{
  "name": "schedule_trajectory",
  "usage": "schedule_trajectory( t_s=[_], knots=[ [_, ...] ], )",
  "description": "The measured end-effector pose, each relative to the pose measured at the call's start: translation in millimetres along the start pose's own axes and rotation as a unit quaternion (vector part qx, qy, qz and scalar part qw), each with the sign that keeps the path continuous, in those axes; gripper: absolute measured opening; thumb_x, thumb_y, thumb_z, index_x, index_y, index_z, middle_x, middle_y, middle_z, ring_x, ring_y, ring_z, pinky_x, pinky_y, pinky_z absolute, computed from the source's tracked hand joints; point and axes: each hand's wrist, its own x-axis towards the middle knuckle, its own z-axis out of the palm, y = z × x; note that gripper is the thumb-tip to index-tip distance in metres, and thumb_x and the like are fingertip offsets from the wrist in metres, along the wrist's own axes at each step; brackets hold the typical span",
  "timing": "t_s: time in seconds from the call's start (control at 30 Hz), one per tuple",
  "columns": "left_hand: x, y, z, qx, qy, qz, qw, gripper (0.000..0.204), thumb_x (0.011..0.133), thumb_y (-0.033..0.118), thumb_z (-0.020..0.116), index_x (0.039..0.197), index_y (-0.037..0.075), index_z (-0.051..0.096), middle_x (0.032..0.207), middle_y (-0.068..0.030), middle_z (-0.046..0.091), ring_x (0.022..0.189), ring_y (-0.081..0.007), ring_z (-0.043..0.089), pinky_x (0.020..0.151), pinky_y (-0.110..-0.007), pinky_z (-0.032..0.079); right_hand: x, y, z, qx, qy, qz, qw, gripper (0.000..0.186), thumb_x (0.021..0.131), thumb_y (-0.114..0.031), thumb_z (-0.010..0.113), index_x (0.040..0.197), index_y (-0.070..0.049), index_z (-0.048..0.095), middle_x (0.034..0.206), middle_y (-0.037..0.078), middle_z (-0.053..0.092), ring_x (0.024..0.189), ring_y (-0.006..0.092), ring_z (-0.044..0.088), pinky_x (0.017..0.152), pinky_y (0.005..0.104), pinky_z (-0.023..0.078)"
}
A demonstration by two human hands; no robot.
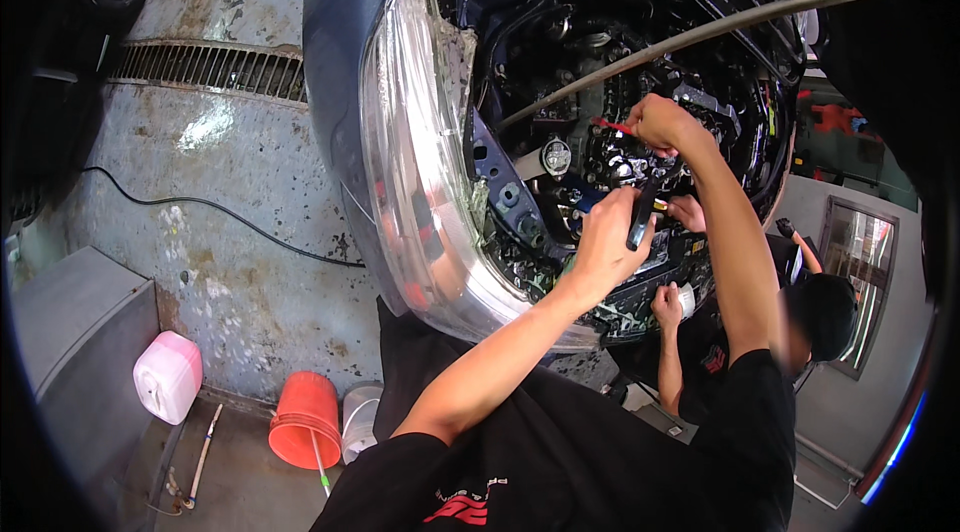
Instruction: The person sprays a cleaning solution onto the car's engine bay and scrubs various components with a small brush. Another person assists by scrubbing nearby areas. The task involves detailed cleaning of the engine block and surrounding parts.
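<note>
My right hand (658, 124) reaches over the engine bay (600, 62), its fingers closed around a slim red tool (612, 127) that points left above the engine. Lower down, my left hand (606, 240) grips a slim black object (642, 216), perhaps a work light. A co-worker's hand (686, 213) is just to the right of that black object, near a small yellow piece. The co-worker's other hand (667, 306) holds a small white cup-like thing (685, 299) by the front of the car. A clear headlight (420, 182) runs along the left of the bay.
A metal prop rod (700, 27) slants across the bay above my right hand. The co-worker (822, 317) leans in at the right. On the floor at left are a red bucket (305, 419), a pink-filled jug (168, 372), a black hose (230, 223) and a drain grate (210, 69).
</note>
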Motion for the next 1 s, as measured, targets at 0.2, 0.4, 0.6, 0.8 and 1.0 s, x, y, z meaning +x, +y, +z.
schedule_trajectory(
  t_s=[0.2,0.4,0.6,0.8,1.0],
  knots=[
    [-3,5,2,0.02,-0.026,0.024,0.999,0.024,0.081,0.011,0.065,0.096,-0.006,0.056,0.084,-0.0236,0.06,0.078,-0.0421,0.06,0.067,-0.045,0.047,-7,6,13,0.035,0.059,0.0,0.998,0.026,0.079,-0.009,0.057,0.099,-0.01,0.073,0.083,0.019,0.07,0.07,0.0291,0.07,0.067,0.0366,0.056],
    [-6,8,2,0.028,-0.03,0.038,0.998,0.025,0.082,0.011,0.065,0.098,-0.005,0.057,0.086,-0.0234,0.06,0.079,-0.0415,0.061,0.068,-0.044,0.048,-5,23,9,0.003,0.104,0.002,0.995,0.022,0.081,-0.015,0.06,0.098,-0.011,0.073,0.093,0.019,0.07,0.087,0.0336,0.069,0.082,0.0408,0.054],
    [-6,11,-4,0.023,-0.028,0.032,0.999,0.025,0.081,0.011,0.065,0.097,-0.006,0.057,0.088,-0.0239,0.061,0.08,-0.042,0.061,0.069,-0.045,0.049,7,13,13,-0.089,0.169,-0.004,0.982,0.022,0.083,-0.013,0.059,0.099,-0.016,0.073,0.101,0.017,0.069,0.098,0.0341,0.066,0.087,0.0436,0.053],
    [-6,10,-6,0.014,-0.025,0.03,0.999,0.025,0.082,0.011,0.065,0.098,-0.006,0.057,0.087,-0.0241,0.061,0.079,-0.042,0.061,0.068,-0.045,0.048,15,20,8,-0.063,0.19,-0.032,0.979,0.019,0.081,-0.015,0.063,0.096,-0.011,0.074,0.093,0.018,0.07,0.093,0.0348,0.067,0.085,0.0424,0.052],
    [-7,10,-5,0.011,-0.022,0.037,0.999,0.024,0.082,0.011,0.065,0.098,-0.006,0.057,0.085,-0.0231,0.06,0.077,-0.0416,0.06,0.066,-0.045,0.047,23,27,1,-0.045,0.257,-0.038,0.965,0.018,0.081,-0.012,0.065,0.097,-0.008,0.073,0.092,0.019,0.069,0.093,0.0353,0.067,0.086,0.0421,0.052]
  ],
)
